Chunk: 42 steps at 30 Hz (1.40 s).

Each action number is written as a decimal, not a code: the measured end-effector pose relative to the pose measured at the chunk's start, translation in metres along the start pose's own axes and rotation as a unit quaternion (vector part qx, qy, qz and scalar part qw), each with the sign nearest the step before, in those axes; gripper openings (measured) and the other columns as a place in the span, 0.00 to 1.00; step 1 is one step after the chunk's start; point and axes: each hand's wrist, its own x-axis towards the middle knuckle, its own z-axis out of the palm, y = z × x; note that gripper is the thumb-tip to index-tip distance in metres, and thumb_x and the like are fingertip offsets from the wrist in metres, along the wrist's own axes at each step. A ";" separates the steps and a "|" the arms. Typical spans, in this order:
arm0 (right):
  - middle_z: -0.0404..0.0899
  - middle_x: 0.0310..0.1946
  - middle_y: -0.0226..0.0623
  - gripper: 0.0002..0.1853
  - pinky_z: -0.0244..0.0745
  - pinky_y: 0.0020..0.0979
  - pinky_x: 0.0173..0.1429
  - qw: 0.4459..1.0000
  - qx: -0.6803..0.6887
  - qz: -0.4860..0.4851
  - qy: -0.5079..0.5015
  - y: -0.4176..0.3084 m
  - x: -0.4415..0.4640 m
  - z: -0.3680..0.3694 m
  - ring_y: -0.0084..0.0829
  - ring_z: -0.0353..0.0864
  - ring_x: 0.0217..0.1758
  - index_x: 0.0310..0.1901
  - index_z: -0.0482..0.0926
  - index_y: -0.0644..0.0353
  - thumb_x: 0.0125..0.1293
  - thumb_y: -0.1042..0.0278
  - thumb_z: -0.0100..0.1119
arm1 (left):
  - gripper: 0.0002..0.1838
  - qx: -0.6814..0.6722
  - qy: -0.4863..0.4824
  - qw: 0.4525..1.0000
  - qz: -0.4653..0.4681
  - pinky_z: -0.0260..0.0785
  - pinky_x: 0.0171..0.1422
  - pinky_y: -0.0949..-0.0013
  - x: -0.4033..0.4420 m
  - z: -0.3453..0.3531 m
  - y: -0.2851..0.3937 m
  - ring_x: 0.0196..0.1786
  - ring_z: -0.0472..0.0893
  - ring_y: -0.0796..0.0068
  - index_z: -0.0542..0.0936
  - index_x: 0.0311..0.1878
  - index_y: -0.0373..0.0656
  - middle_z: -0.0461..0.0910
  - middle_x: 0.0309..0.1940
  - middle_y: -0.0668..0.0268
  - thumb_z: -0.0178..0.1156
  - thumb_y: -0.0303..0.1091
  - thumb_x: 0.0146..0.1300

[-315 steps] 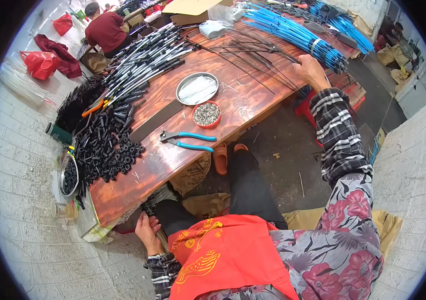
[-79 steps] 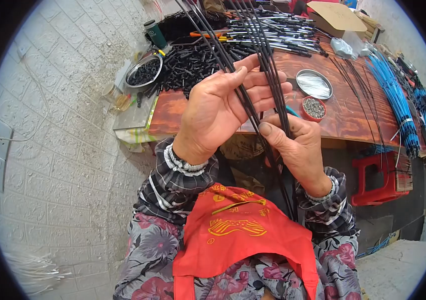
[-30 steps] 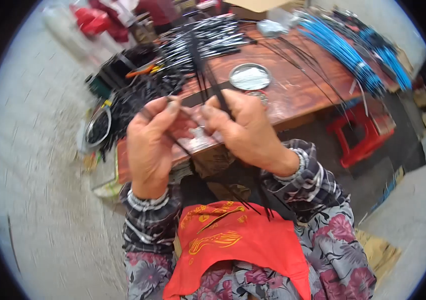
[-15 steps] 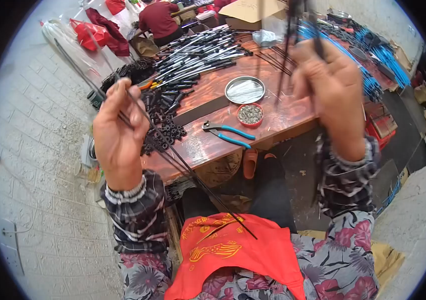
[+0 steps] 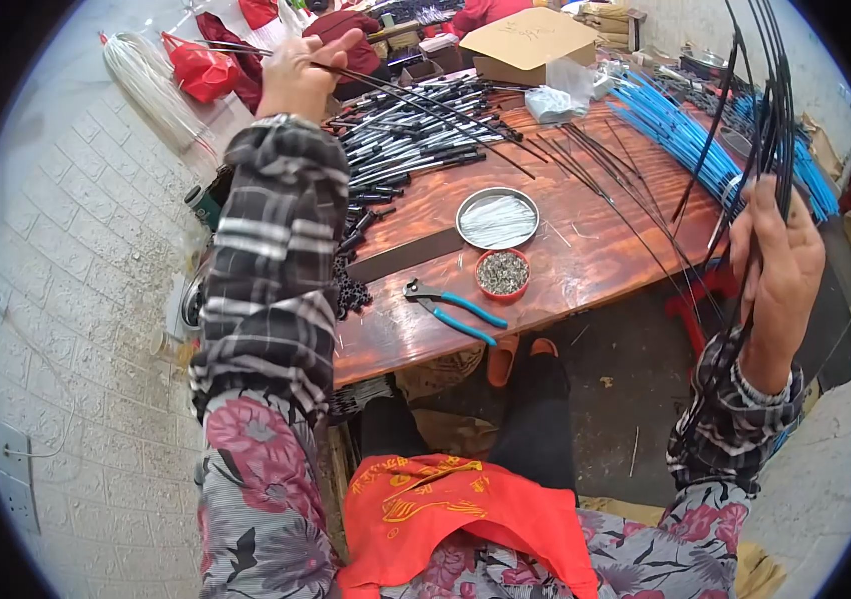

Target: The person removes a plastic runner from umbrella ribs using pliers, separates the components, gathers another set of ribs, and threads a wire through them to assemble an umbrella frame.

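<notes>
Stretched out toward the far left of the table, my left hand (image 5: 295,85) is closed around a few long, thin black rods (image 5: 425,105), which reach right over a pile of silver-and-black rods (image 5: 415,130). Some of its fingers are raised. On the right side, my right hand (image 5: 783,270) grips a bundle of long, thin black rods (image 5: 773,110) that stands up above the fingers and hangs below them. More thin dark rods (image 5: 610,190) lie loosely on the table between the two hands.
On the wooden table (image 5: 400,324) are blue-handled pliers (image 5: 460,309), a red bowl of small metal pieces (image 5: 502,273) and a round tin of white sticks (image 5: 497,220). Blue rods (image 5: 680,140) lie right, a cardboard box (image 5: 530,45) behind. A person in dark red (image 5: 350,35) sits beyond.
My left hand has moved up and away over the far left of the table. My right hand has moved right and down with its bundle. More dark rods show on the table.
</notes>
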 end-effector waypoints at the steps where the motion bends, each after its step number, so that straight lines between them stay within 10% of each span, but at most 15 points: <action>1: 0.71 0.16 0.26 0.12 0.44 0.16 0.15 1.000 0.004 0.018 -0.003 0.004 -0.003 -0.002 0.09 0.56 0.11 0.42 0.77 0.62 0.73 0.60 0.57 | 0.08 0.092 -0.015 0.995 0.025 0.75 0.30 0.71 0.006 -0.001 -0.014 0.55 0.82 0.53 0.69 0.45 0.30 0.78 0.53 0.44 0.44 0.26 0.73; 4: 0.71 0.15 0.26 0.12 0.44 0.15 0.16 1.000 0.020 0.019 -0.006 0.015 -0.013 -0.006 0.09 0.56 0.11 0.42 0.77 0.62 0.73 0.60 0.56 | 0.09 0.278 -0.044 0.957 0.073 0.74 0.29 0.72 0.012 -0.006 -0.038 0.55 0.82 0.52 0.68 0.45 0.29 0.76 0.54 0.42 0.42 0.27 0.73; 7: 0.71 0.16 0.27 0.12 0.45 0.15 0.17 0.999 0.025 0.025 -0.013 0.017 -0.026 -0.011 0.10 0.57 0.12 0.43 0.77 0.62 0.73 0.61 0.56 | 0.04 0.003 0.118 0.977 -0.176 0.67 0.23 0.77 0.013 -0.010 -0.042 0.30 0.78 0.73 0.72 0.43 0.32 0.83 0.46 0.49 0.50 0.22 0.68; 12: 0.70 0.16 0.26 0.13 0.44 0.15 0.16 1.000 0.011 0.017 -0.020 0.013 -0.047 -0.005 0.10 0.55 0.12 0.43 0.76 0.63 0.74 0.60 0.54 | 0.08 -0.120 0.130 0.953 -0.247 0.61 0.20 0.77 -0.023 0.001 0.048 0.25 0.74 0.76 0.74 0.44 0.32 0.82 0.41 0.52 0.51 0.29 0.71; 20: 0.70 0.17 0.25 0.12 0.44 0.16 0.16 0.997 0.060 0.001 -0.041 -0.010 -0.066 0.028 0.10 0.56 0.12 0.45 0.76 0.64 0.74 0.61 0.55 | 0.22 -0.281 -0.154 0.919 -0.229 0.68 0.28 0.66 -0.117 -0.004 0.188 0.19 0.69 0.74 0.76 0.56 0.34 0.74 0.23 0.68 0.49 0.45 0.75; 24: 0.71 0.17 0.25 0.11 0.47 0.16 0.18 0.991 0.094 0.018 -0.094 -0.022 -0.071 0.062 0.11 0.59 0.14 0.45 0.76 0.64 0.74 0.63 0.55 | 0.25 -0.266 -0.166 0.936 -0.158 0.56 0.23 0.78 -0.185 0.004 0.215 0.24 0.63 0.84 0.69 0.62 0.29 0.78 0.37 0.61 0.42 0.43 0.78; 31: 0.71 0.17 0.24 0.09 0.56 0.17 0.21 0.962 0.174 0.028 -0.210 -0.034 -0.081 0.150 0.12 0.65 0.17 0.41 0.76 0.63 0.74 0.65 0.55 | 0.26 -0.245 0.006 0.947 -0.209 0.76 0.40 0.65 -0.253 0.023 0.174 0.40 0.81 0.68 0.73 0.60 0.33 0.81 0.45 0.54 0.39 0.47 0.79; 42: 0.71 0.19 0.24 0.10 0.60 0.20 0.23 0.945 0.129 0.013 -0.300 -0.031 -0.123 0.218 0.14 0.68 0.20 0.36 0.75 0.62 0.74 0.65 0.55 | 0.25 -0.335 -0.007 0.918 -0.213 0.76 0.58 0.55 -0.268 0.047 0.154 0.52 0.82 0.53 0.70 0.61 0.33 0.81 0.47 0.47 0.40 0.47 0.78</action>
